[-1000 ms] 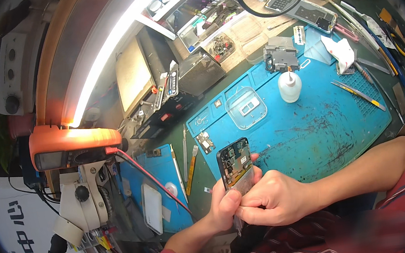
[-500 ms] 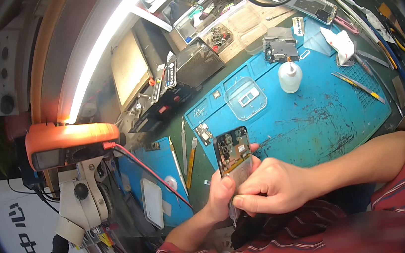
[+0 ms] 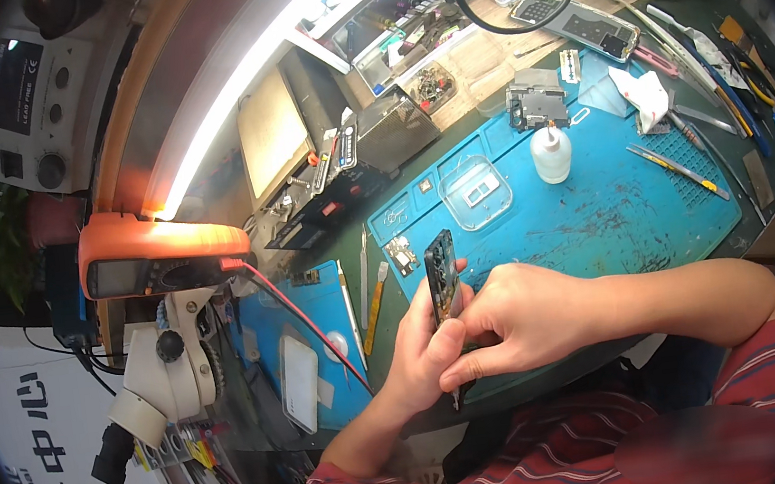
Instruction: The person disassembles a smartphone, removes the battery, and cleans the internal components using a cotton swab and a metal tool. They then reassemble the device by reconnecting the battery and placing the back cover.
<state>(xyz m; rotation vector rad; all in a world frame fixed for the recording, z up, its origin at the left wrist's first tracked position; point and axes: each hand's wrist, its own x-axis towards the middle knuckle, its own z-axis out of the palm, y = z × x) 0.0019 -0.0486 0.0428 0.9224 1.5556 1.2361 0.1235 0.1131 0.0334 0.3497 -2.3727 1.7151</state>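
Black-edged, opened smartphone (image 3: 445, 274) over the near side of your bench: your left hand (image 3: 421, 345) clamps it, apparently bracing it, while your right hand (image 3: 535, 316) curls over its lower part, any pinch hidden. It's turned more edge-on than half a second ago, the blue work mat (image 3: 587, 229) beyond.

Your green bench (image 3: 341, 236) carries a blue mat (image 3: 588, 238), where you have a white bottle (image 3: 552, 160), clear tray (image 3: 482, 218) and small circuit board (image 3: 401, 254).

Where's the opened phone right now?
In the head view, the opened phone is slightly right of centre, in the left hand, with the right hand at its lower end.
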